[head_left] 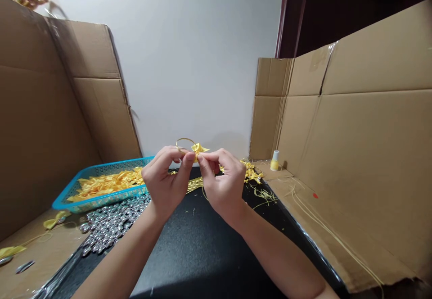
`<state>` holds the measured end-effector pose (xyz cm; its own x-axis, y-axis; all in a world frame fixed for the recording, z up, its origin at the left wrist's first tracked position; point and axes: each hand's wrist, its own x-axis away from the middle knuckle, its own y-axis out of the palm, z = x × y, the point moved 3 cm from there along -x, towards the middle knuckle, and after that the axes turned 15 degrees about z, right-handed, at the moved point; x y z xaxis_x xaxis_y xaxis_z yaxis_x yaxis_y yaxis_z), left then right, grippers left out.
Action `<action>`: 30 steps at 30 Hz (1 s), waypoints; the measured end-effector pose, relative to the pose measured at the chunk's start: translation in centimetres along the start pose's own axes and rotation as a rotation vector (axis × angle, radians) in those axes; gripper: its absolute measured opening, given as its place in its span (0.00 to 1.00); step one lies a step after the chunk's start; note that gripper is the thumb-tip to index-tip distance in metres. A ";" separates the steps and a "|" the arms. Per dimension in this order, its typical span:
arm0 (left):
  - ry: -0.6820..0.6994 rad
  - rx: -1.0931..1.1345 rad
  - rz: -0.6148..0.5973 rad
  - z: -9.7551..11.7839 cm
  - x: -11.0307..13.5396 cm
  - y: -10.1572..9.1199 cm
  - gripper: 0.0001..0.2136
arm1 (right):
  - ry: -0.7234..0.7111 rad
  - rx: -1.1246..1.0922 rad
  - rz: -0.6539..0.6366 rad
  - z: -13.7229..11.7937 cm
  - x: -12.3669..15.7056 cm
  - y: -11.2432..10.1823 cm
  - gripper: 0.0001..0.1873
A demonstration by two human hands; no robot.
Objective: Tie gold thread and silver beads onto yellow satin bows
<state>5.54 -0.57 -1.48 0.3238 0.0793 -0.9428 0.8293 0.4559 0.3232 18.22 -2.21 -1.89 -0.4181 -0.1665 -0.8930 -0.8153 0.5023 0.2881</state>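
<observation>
Both hands are raised together above a black work surface. My left hand and my right hand pinch a small yellow ribbon bow between their fingertips. A thin gold wire loop rises from the bow above my left fingers. Both hands have their fingers closed on the bow. A bundle of gold wires lies on the surface just behind the hands.
A blue plastic basket holds several yellow ribbon pieces at the left. A pile of silver metal pieces lies in front of it. Cardboard walls stand left and right. A small yellow spool and loose yellow scraps sit at the right.
</observation>
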 end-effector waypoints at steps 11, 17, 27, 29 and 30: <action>0.439 -0.025 0.001 0.0 -0.8 -0.6 0.07 | -0.080 -0.027 0.034 -0.4 0.1 -0.1 0.06; 0.395 -0.018 0.021 -0.3 -0.9 -0.6 0.07 | -0.021 -0.062 -0.031 -0.1 0.2 0.2 0.05; 0.338 -0.042 0.119 -1.0 -0.6 -0.6 0.06 | 0.065 -0.096 -0.098 -0.3 0.0 0.5 0.10; 0.337 -0.042 0.132 -1.0 -0.6 -0.6 0.06 | 0.075 -0.095 -0.118 -0.3 -0.1 0.4 0.10; 0.340 -0.040 0.135 -1.0 -0.6 -0.6 0.06 | 0.080 -0.086 -0.126 -0.3 -0.1 0.3 0.08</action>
<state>4.37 0.00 -1.21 0.2537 0.4286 -0.8671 0.7686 0.4549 0.4497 17.87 -2.29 -1.56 -0.3382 -0.2927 -0.8944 -0.8932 0.3991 0.2071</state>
